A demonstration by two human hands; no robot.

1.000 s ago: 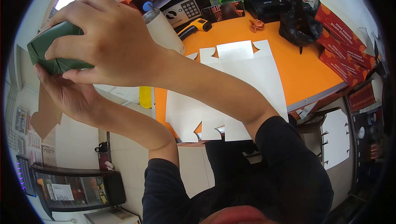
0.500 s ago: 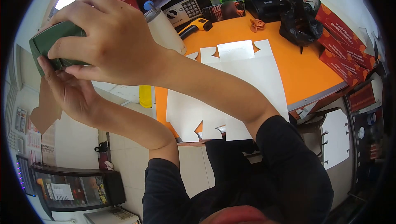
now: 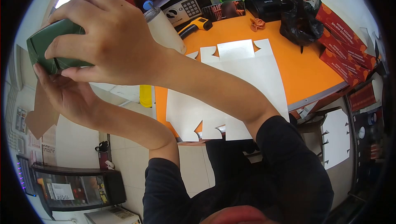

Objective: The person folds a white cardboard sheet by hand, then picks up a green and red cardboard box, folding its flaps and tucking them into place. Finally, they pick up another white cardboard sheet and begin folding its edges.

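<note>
At the upper left I hold a green cardboard box [image 3: 53, 44] up beside the table. My right hand [image 3: 101, 38] is curled over it from above, with its fingertips on the green side. Beneath, my left hand [image 3: 74, 100] supports the lower edge, its thumb pressed to a corner fold. A brown cardboard flap [image 3: 41, 120] hangs below the box, behind my left hand. Under my right forearm, a flat white die-cut cardboard sheet [image 3: 264, 75] with notched tabs lies on the orange table [image 3: 301, 75].
Along the back stand a white cylindrical container [image 3: 165, 30], a safe [image 3: 183, 11], a yellow-and-black thermometer gun [image 3: 198, 25], a phone [image 3: 225, 11] and a black printer [image 3: 262, 1]. A black plastic bag [image 3: 299, 21] and red printed boxes [image 3: 344, 38] occupy the right side.
The box and both hands have shifted slightly left. My left hand has moved a little down, and the brown flap has swung left and down. The white sheet has stayed put.
</note>
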